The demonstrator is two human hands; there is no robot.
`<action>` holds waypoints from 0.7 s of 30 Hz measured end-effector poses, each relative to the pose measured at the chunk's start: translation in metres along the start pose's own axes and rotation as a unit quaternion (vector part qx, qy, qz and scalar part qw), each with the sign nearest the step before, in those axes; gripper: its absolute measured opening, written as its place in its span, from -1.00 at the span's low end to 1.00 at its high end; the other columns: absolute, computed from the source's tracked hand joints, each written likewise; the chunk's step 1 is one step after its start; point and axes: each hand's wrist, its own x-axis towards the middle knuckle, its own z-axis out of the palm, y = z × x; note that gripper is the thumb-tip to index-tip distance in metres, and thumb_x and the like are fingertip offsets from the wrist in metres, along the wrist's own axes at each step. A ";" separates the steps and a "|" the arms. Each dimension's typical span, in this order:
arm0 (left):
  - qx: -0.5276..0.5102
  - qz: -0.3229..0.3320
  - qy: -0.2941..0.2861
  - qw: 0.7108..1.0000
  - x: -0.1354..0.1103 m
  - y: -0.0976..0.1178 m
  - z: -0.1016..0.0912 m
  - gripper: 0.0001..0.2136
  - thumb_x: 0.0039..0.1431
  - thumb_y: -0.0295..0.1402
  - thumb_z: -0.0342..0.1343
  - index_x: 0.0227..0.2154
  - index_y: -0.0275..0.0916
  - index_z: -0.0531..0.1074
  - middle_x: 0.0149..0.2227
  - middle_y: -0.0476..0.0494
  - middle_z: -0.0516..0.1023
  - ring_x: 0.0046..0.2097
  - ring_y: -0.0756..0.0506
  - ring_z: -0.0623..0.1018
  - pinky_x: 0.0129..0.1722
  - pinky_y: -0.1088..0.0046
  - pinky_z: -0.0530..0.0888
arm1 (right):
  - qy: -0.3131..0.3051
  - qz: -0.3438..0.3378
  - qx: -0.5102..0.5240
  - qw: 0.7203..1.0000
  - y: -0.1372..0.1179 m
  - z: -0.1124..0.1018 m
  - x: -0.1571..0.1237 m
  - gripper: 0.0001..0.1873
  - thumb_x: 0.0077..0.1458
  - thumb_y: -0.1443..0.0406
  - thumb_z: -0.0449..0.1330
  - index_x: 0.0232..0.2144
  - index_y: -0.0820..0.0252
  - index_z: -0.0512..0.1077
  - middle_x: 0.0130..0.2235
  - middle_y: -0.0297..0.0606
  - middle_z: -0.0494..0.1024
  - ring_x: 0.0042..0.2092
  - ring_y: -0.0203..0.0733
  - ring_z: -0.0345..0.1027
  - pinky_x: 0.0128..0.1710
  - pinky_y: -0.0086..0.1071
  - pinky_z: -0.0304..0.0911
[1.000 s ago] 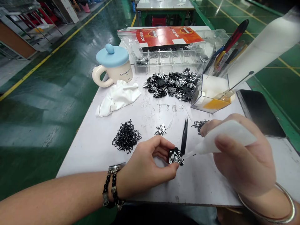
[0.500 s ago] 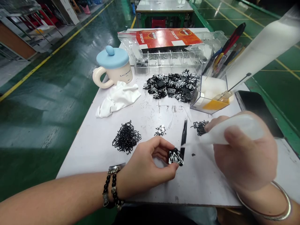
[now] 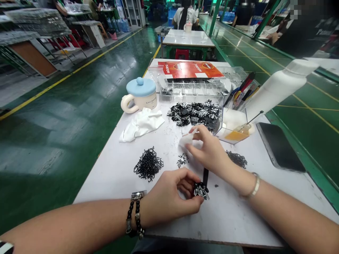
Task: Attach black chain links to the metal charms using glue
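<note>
My left hand (image 3: 176, 192) pinches a small black and silver metal-and-plastic part (image 3: 201, 191) between thumb and fingers, low over the table. Further up, my right hand (image 3: 208, 148) has its fingers closed round a translucent white squeeze bottle (image 3: 185, 140), blurred and partly hidden by the hand. Just below this hand lies a small pile of shiny silver pieces (image 3: 182, 160). A pair of black tweezers (image 3: 206, 177) lies behind the held part, its upper end covered by my right hand. Left of my hands is a heap of black bent-wire pieces (image 3: 148, 164).
Black and silver parts (image 3: 196, 114) lie heaped at the back, before a clear compartment tray (image 3: 190, 97). A lidded mug (image 3: 141, 93) and white cloth (image 3: 143, 125) stand left. At right are a tool holder (image 3: 233, 130), a phone (image 3: 280, 146), a white bottle (image 3: 283, 83) and dark small pieces (image 3: 237, 159).
My right hand has swung left and away from me with the squeeze bottle, off the part. The left hand keeps its pinch. The view has tilted up.
</note>
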 end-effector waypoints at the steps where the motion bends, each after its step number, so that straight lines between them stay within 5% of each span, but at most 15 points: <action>1: 0.007 0.005 -0.002 1.000 0.000 0.000 0.000 -0.70 -0.09 -0.37 0.21 -0.24 -0.35 0.45 -0.46 -0.09 0.49 -0.41 -0.03 0.49 -0.34 0.42 0.52 | 0.000 -0.009 -0.015 1.000 0.001 0.004 0.006 -0.72 0.00 0.38 0.11 -0.20 0.14 0.16 -0.28 -0.24 0.49 -0.29 -0.16 0.37 -0.31 -0.29 0.21; 7: 0.047 0.048 -0.008 0.998 -0.004 0.004 0.001 -0.70 -0.09 -0.42 0.20 -0.22 -0.37 0.51 -0.44 -0.16 0.57 -0.41 -0.05 0.53 -0.34 0.44 0.54 | -0.004 -0.061 -0.097 0.993 0.009 0.003 0.006 -0.61 0.00 0.39 0.10 -0.08 0.24 0.17 -0.14 0.00 0.41 -0.14 -0.01 0.31 -0.17 -0.14 0.20; 13: 0.059 0.070 -0.029 0.995 -0.004 0.002 -0.001 -0.71 -0.10 -0.43 0.22 -0.24 -0.36 0.51 -0.44 -0.15 0.56 -0.41 -0.04 0.53 -0.36 0.48 0.53 | -0.103 -0.140 -0.153 0.973 0.007 -0.010 -0.031 -0.87 0.09 0.37 0.12 -0.29 0.09 0.41 -0.24 -0.19 0.39 -0.19 -0.09 0.24 -0.18 -0.16 0.12; 21: 0.073 0.080 -0.022 0.994 -0.005 0.002 0.000 -0.71 -0.08 -0.40 0.21 -0.23 -0.40 0.50 -0.41 -0.18 0.54 -0.40 -0.05 0.52 -0.35 0.45 0.52 | -0.116 -0.122 -0.143 0.975 0.013 0.005 -0.029 -0.93 0.12 0.35 0.12 -0.38 0.18 0.40 -0.31 -0.19 0.41 -0.20 -0.11 0.26 -0.21 -0.20 0.12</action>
